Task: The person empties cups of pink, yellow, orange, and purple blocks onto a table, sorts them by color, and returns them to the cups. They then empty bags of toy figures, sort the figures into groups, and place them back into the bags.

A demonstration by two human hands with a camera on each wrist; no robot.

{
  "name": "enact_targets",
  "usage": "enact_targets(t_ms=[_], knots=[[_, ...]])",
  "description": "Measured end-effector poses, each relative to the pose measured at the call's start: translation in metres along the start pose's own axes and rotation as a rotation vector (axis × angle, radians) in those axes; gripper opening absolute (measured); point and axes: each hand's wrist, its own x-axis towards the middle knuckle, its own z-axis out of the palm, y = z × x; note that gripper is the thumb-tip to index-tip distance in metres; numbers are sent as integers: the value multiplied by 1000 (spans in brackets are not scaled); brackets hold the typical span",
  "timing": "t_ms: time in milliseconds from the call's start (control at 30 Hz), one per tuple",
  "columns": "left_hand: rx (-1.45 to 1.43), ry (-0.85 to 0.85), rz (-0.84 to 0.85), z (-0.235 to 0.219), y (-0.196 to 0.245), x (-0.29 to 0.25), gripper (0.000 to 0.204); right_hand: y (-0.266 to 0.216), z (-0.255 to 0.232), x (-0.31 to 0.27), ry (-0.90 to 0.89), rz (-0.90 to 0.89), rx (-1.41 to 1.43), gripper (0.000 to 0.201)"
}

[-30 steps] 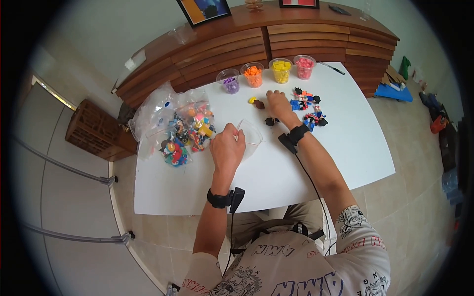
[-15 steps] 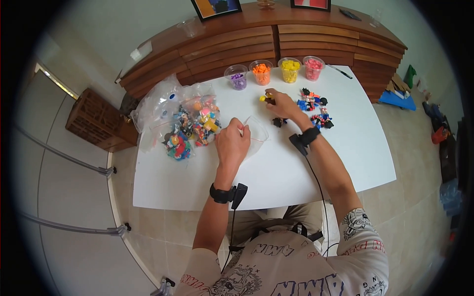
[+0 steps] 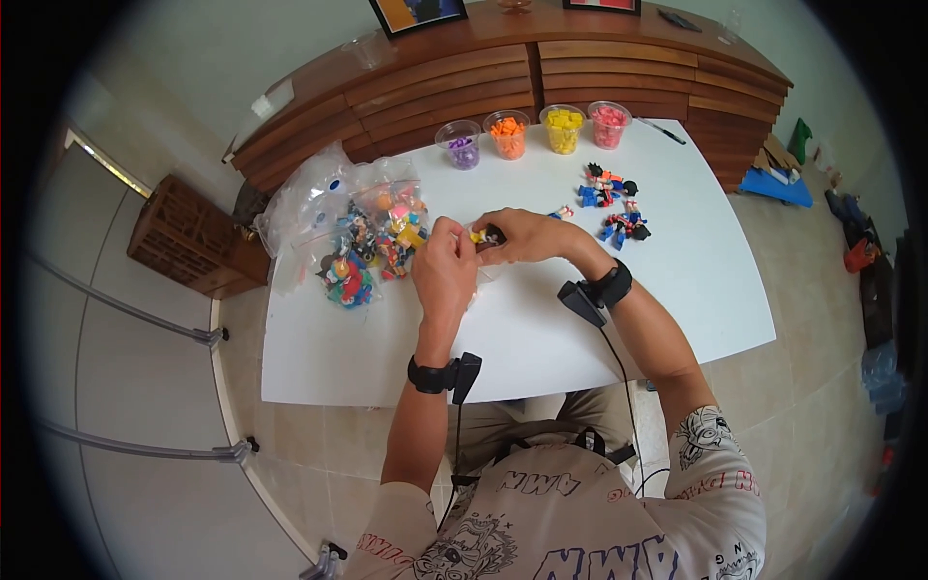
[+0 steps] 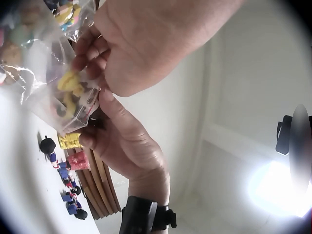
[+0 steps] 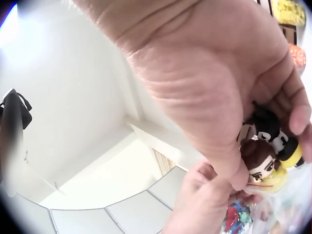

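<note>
My left hand (image 3: 447, 275) pinches the rim of a clear zip bag (image 4: 73, 109), its fingers (image 4: 92, 48) curled at the opening. My right hand (image 3: 527, 235) is right at the same opening, fingers curled around two small toy figures. One toy figure (image 5: 261, 163) has brown hair and a yellow body. Beside it is a black-haired toy figure (image 5: 265, 126) with a black and yellow body. Yellow parts show through the bag's plastic in the left wrist view. In the head view both hands mostly cover the bag.
Several toy figures (image 3: 628, 227) lie on the white table (image 3: 677, 290) to the right. Bags of toys (image 3: 387, 232) are heaped at the left. Along the back stand cups of purple pieces (image 3: 462, 153), orange pieces (image 3: 507, 140), yellow pieces (image 3: 563, 135) and pink pieces (image 3: 609, 129), with a pen (image 3: 662, 130) beside them.
My right hand picked up the brown-haired and black-haired figures from the table and moved left to the bag's opening. My left hand has kept its grip on the bag.
</note>
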Motion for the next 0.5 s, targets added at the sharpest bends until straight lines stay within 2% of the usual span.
enact_targets(t_ms=[133, 200, 233, 300, 333, 400, 433, 500], knots=[[-50, -7, -40, -18, -1, -2, 10, 9, 8, 2, 58, -9, 194, 52], [-52, -33, -48, -19, -6, -4, 10, 22, 23, 7, 116, -171, 493, 42], [-79, -15, -49, -15, -14, -5, 9, 28, 26, 9, 116, -170, 492, 42], [-108, 7, -51, -14, -20, -6, 7, 34, 28, 12, 254, -209, 242, 37], [-102, 11, -56, -14, -24, -8, 7, 37, 32, 10, 252, -209, 243, 37], [-96, 19, -60, -15, -29, -8, 7, 37, 37, 2, 457, -51, 101, 33], [-112, 19, -72, -15, -32, -9, 7, 36, 37, -1, 454, -52, 102, 33], [-128, 17, -84, -16, -35, -10, 6, 32, 36, -6, 274, 253, 72, 26]])
